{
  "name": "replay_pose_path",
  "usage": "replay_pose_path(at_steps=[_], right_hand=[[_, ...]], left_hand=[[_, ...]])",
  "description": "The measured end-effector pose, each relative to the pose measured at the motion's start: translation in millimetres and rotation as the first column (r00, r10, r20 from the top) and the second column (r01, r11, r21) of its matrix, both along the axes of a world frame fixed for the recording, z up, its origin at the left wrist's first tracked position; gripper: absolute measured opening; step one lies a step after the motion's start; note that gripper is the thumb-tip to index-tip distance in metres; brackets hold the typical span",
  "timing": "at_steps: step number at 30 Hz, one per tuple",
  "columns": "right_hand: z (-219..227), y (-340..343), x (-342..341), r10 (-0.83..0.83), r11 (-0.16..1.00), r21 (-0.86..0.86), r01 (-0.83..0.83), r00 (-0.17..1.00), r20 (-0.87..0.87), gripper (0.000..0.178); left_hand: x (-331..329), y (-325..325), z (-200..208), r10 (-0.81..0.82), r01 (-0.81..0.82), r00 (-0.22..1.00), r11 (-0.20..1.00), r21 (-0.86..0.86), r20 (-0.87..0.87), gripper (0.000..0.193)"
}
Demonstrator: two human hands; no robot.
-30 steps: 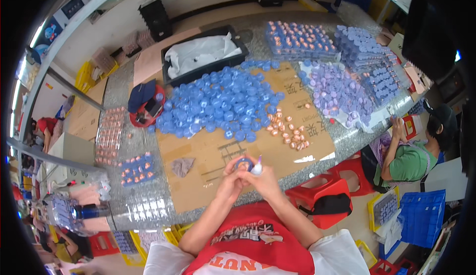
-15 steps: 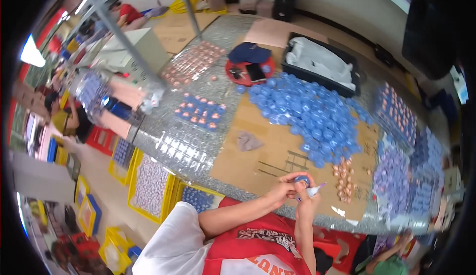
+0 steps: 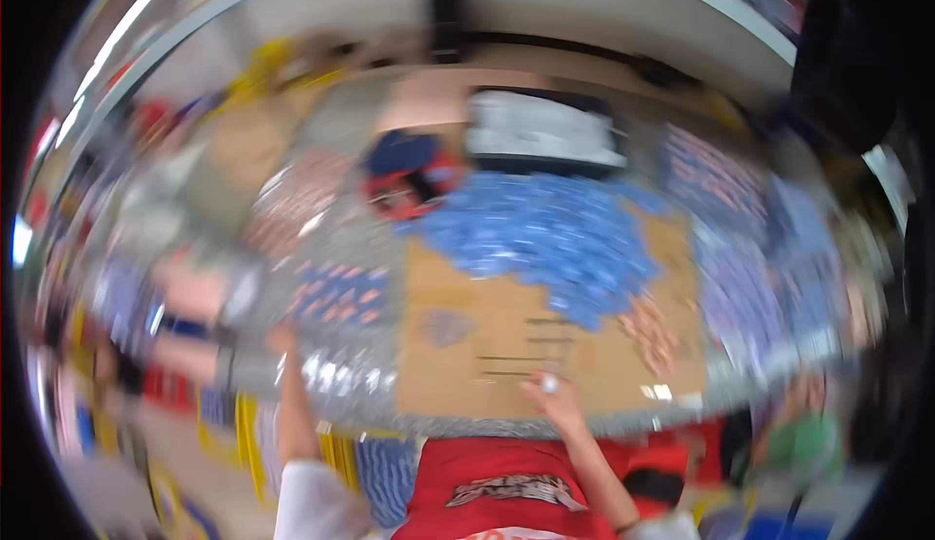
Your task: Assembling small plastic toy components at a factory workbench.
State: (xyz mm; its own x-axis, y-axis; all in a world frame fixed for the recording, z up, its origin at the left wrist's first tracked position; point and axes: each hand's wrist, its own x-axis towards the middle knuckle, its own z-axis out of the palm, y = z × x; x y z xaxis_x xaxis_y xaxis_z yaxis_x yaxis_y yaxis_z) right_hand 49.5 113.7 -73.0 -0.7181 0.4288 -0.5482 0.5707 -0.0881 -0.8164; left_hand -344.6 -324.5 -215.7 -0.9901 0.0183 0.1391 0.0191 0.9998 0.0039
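Observation:
The whole picture is smeared by motion. My left hand [image 3: 282,335] reaches out over the left part of the table, beside several rows of blue discs topped with copper-coloured pieces [image 3: 341,293]. Blur hides its fingers and whatever may be in them. Over the front of the cardboard sheet [image 3: 467,365], my right hand [image 3: 557,408] is closed around a small white squeeze bottle [image 3: 550,383], of which only a pale end shows. Beyond that hand lies a big heap of blue translucent round pieces [image 3: 545,238]; a smaller cluster of copper-coloured pieces [image 3: 647,334] is to its right.
A black tray with white lining [image 3: 545,131] stands behind the heap. Left of it is a red round tray [image 3: 394,201] with a dark cap [image 3: 401,153]. A greyish cloth [image 3: 448,327] lies on the cardboard. Purple-blue pieces [image 3: 745,297] are piled at the right.
My hands have parted: the left swung far left to the rows of discs, while the right moved slightly left with the bottle. The view has turned. The blue round piece is no longer visible between my hands.

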Motion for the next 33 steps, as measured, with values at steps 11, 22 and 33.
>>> replay_pose_path(at_steps=[11,22,33], right_hand=[[9.1,6.2,45.3,-0.211,0.922,0.281,0.267,0.954,-0.215,0.030],[-12.3,26.8,91.2,-0.412,0.824,0.236,0.516,0.830,-0.376,0.031],[27.8,62.5,109.8,-0.454,0.757,0.174,0.630,0.698,-0.553,0.038]], left_hand=[[55.4,195.4,40.6,-0.314,0.503,0.680,0.857,0.110,-0.663,0.018],[254.9,514.5,-11.3,-0.667,0.395,0.745,0.407,0.824,-0.027,0.053],[250.4,481.3,52.3,-0.819,-0.062,0.501,0.287,0.956,0.279,0.044]])
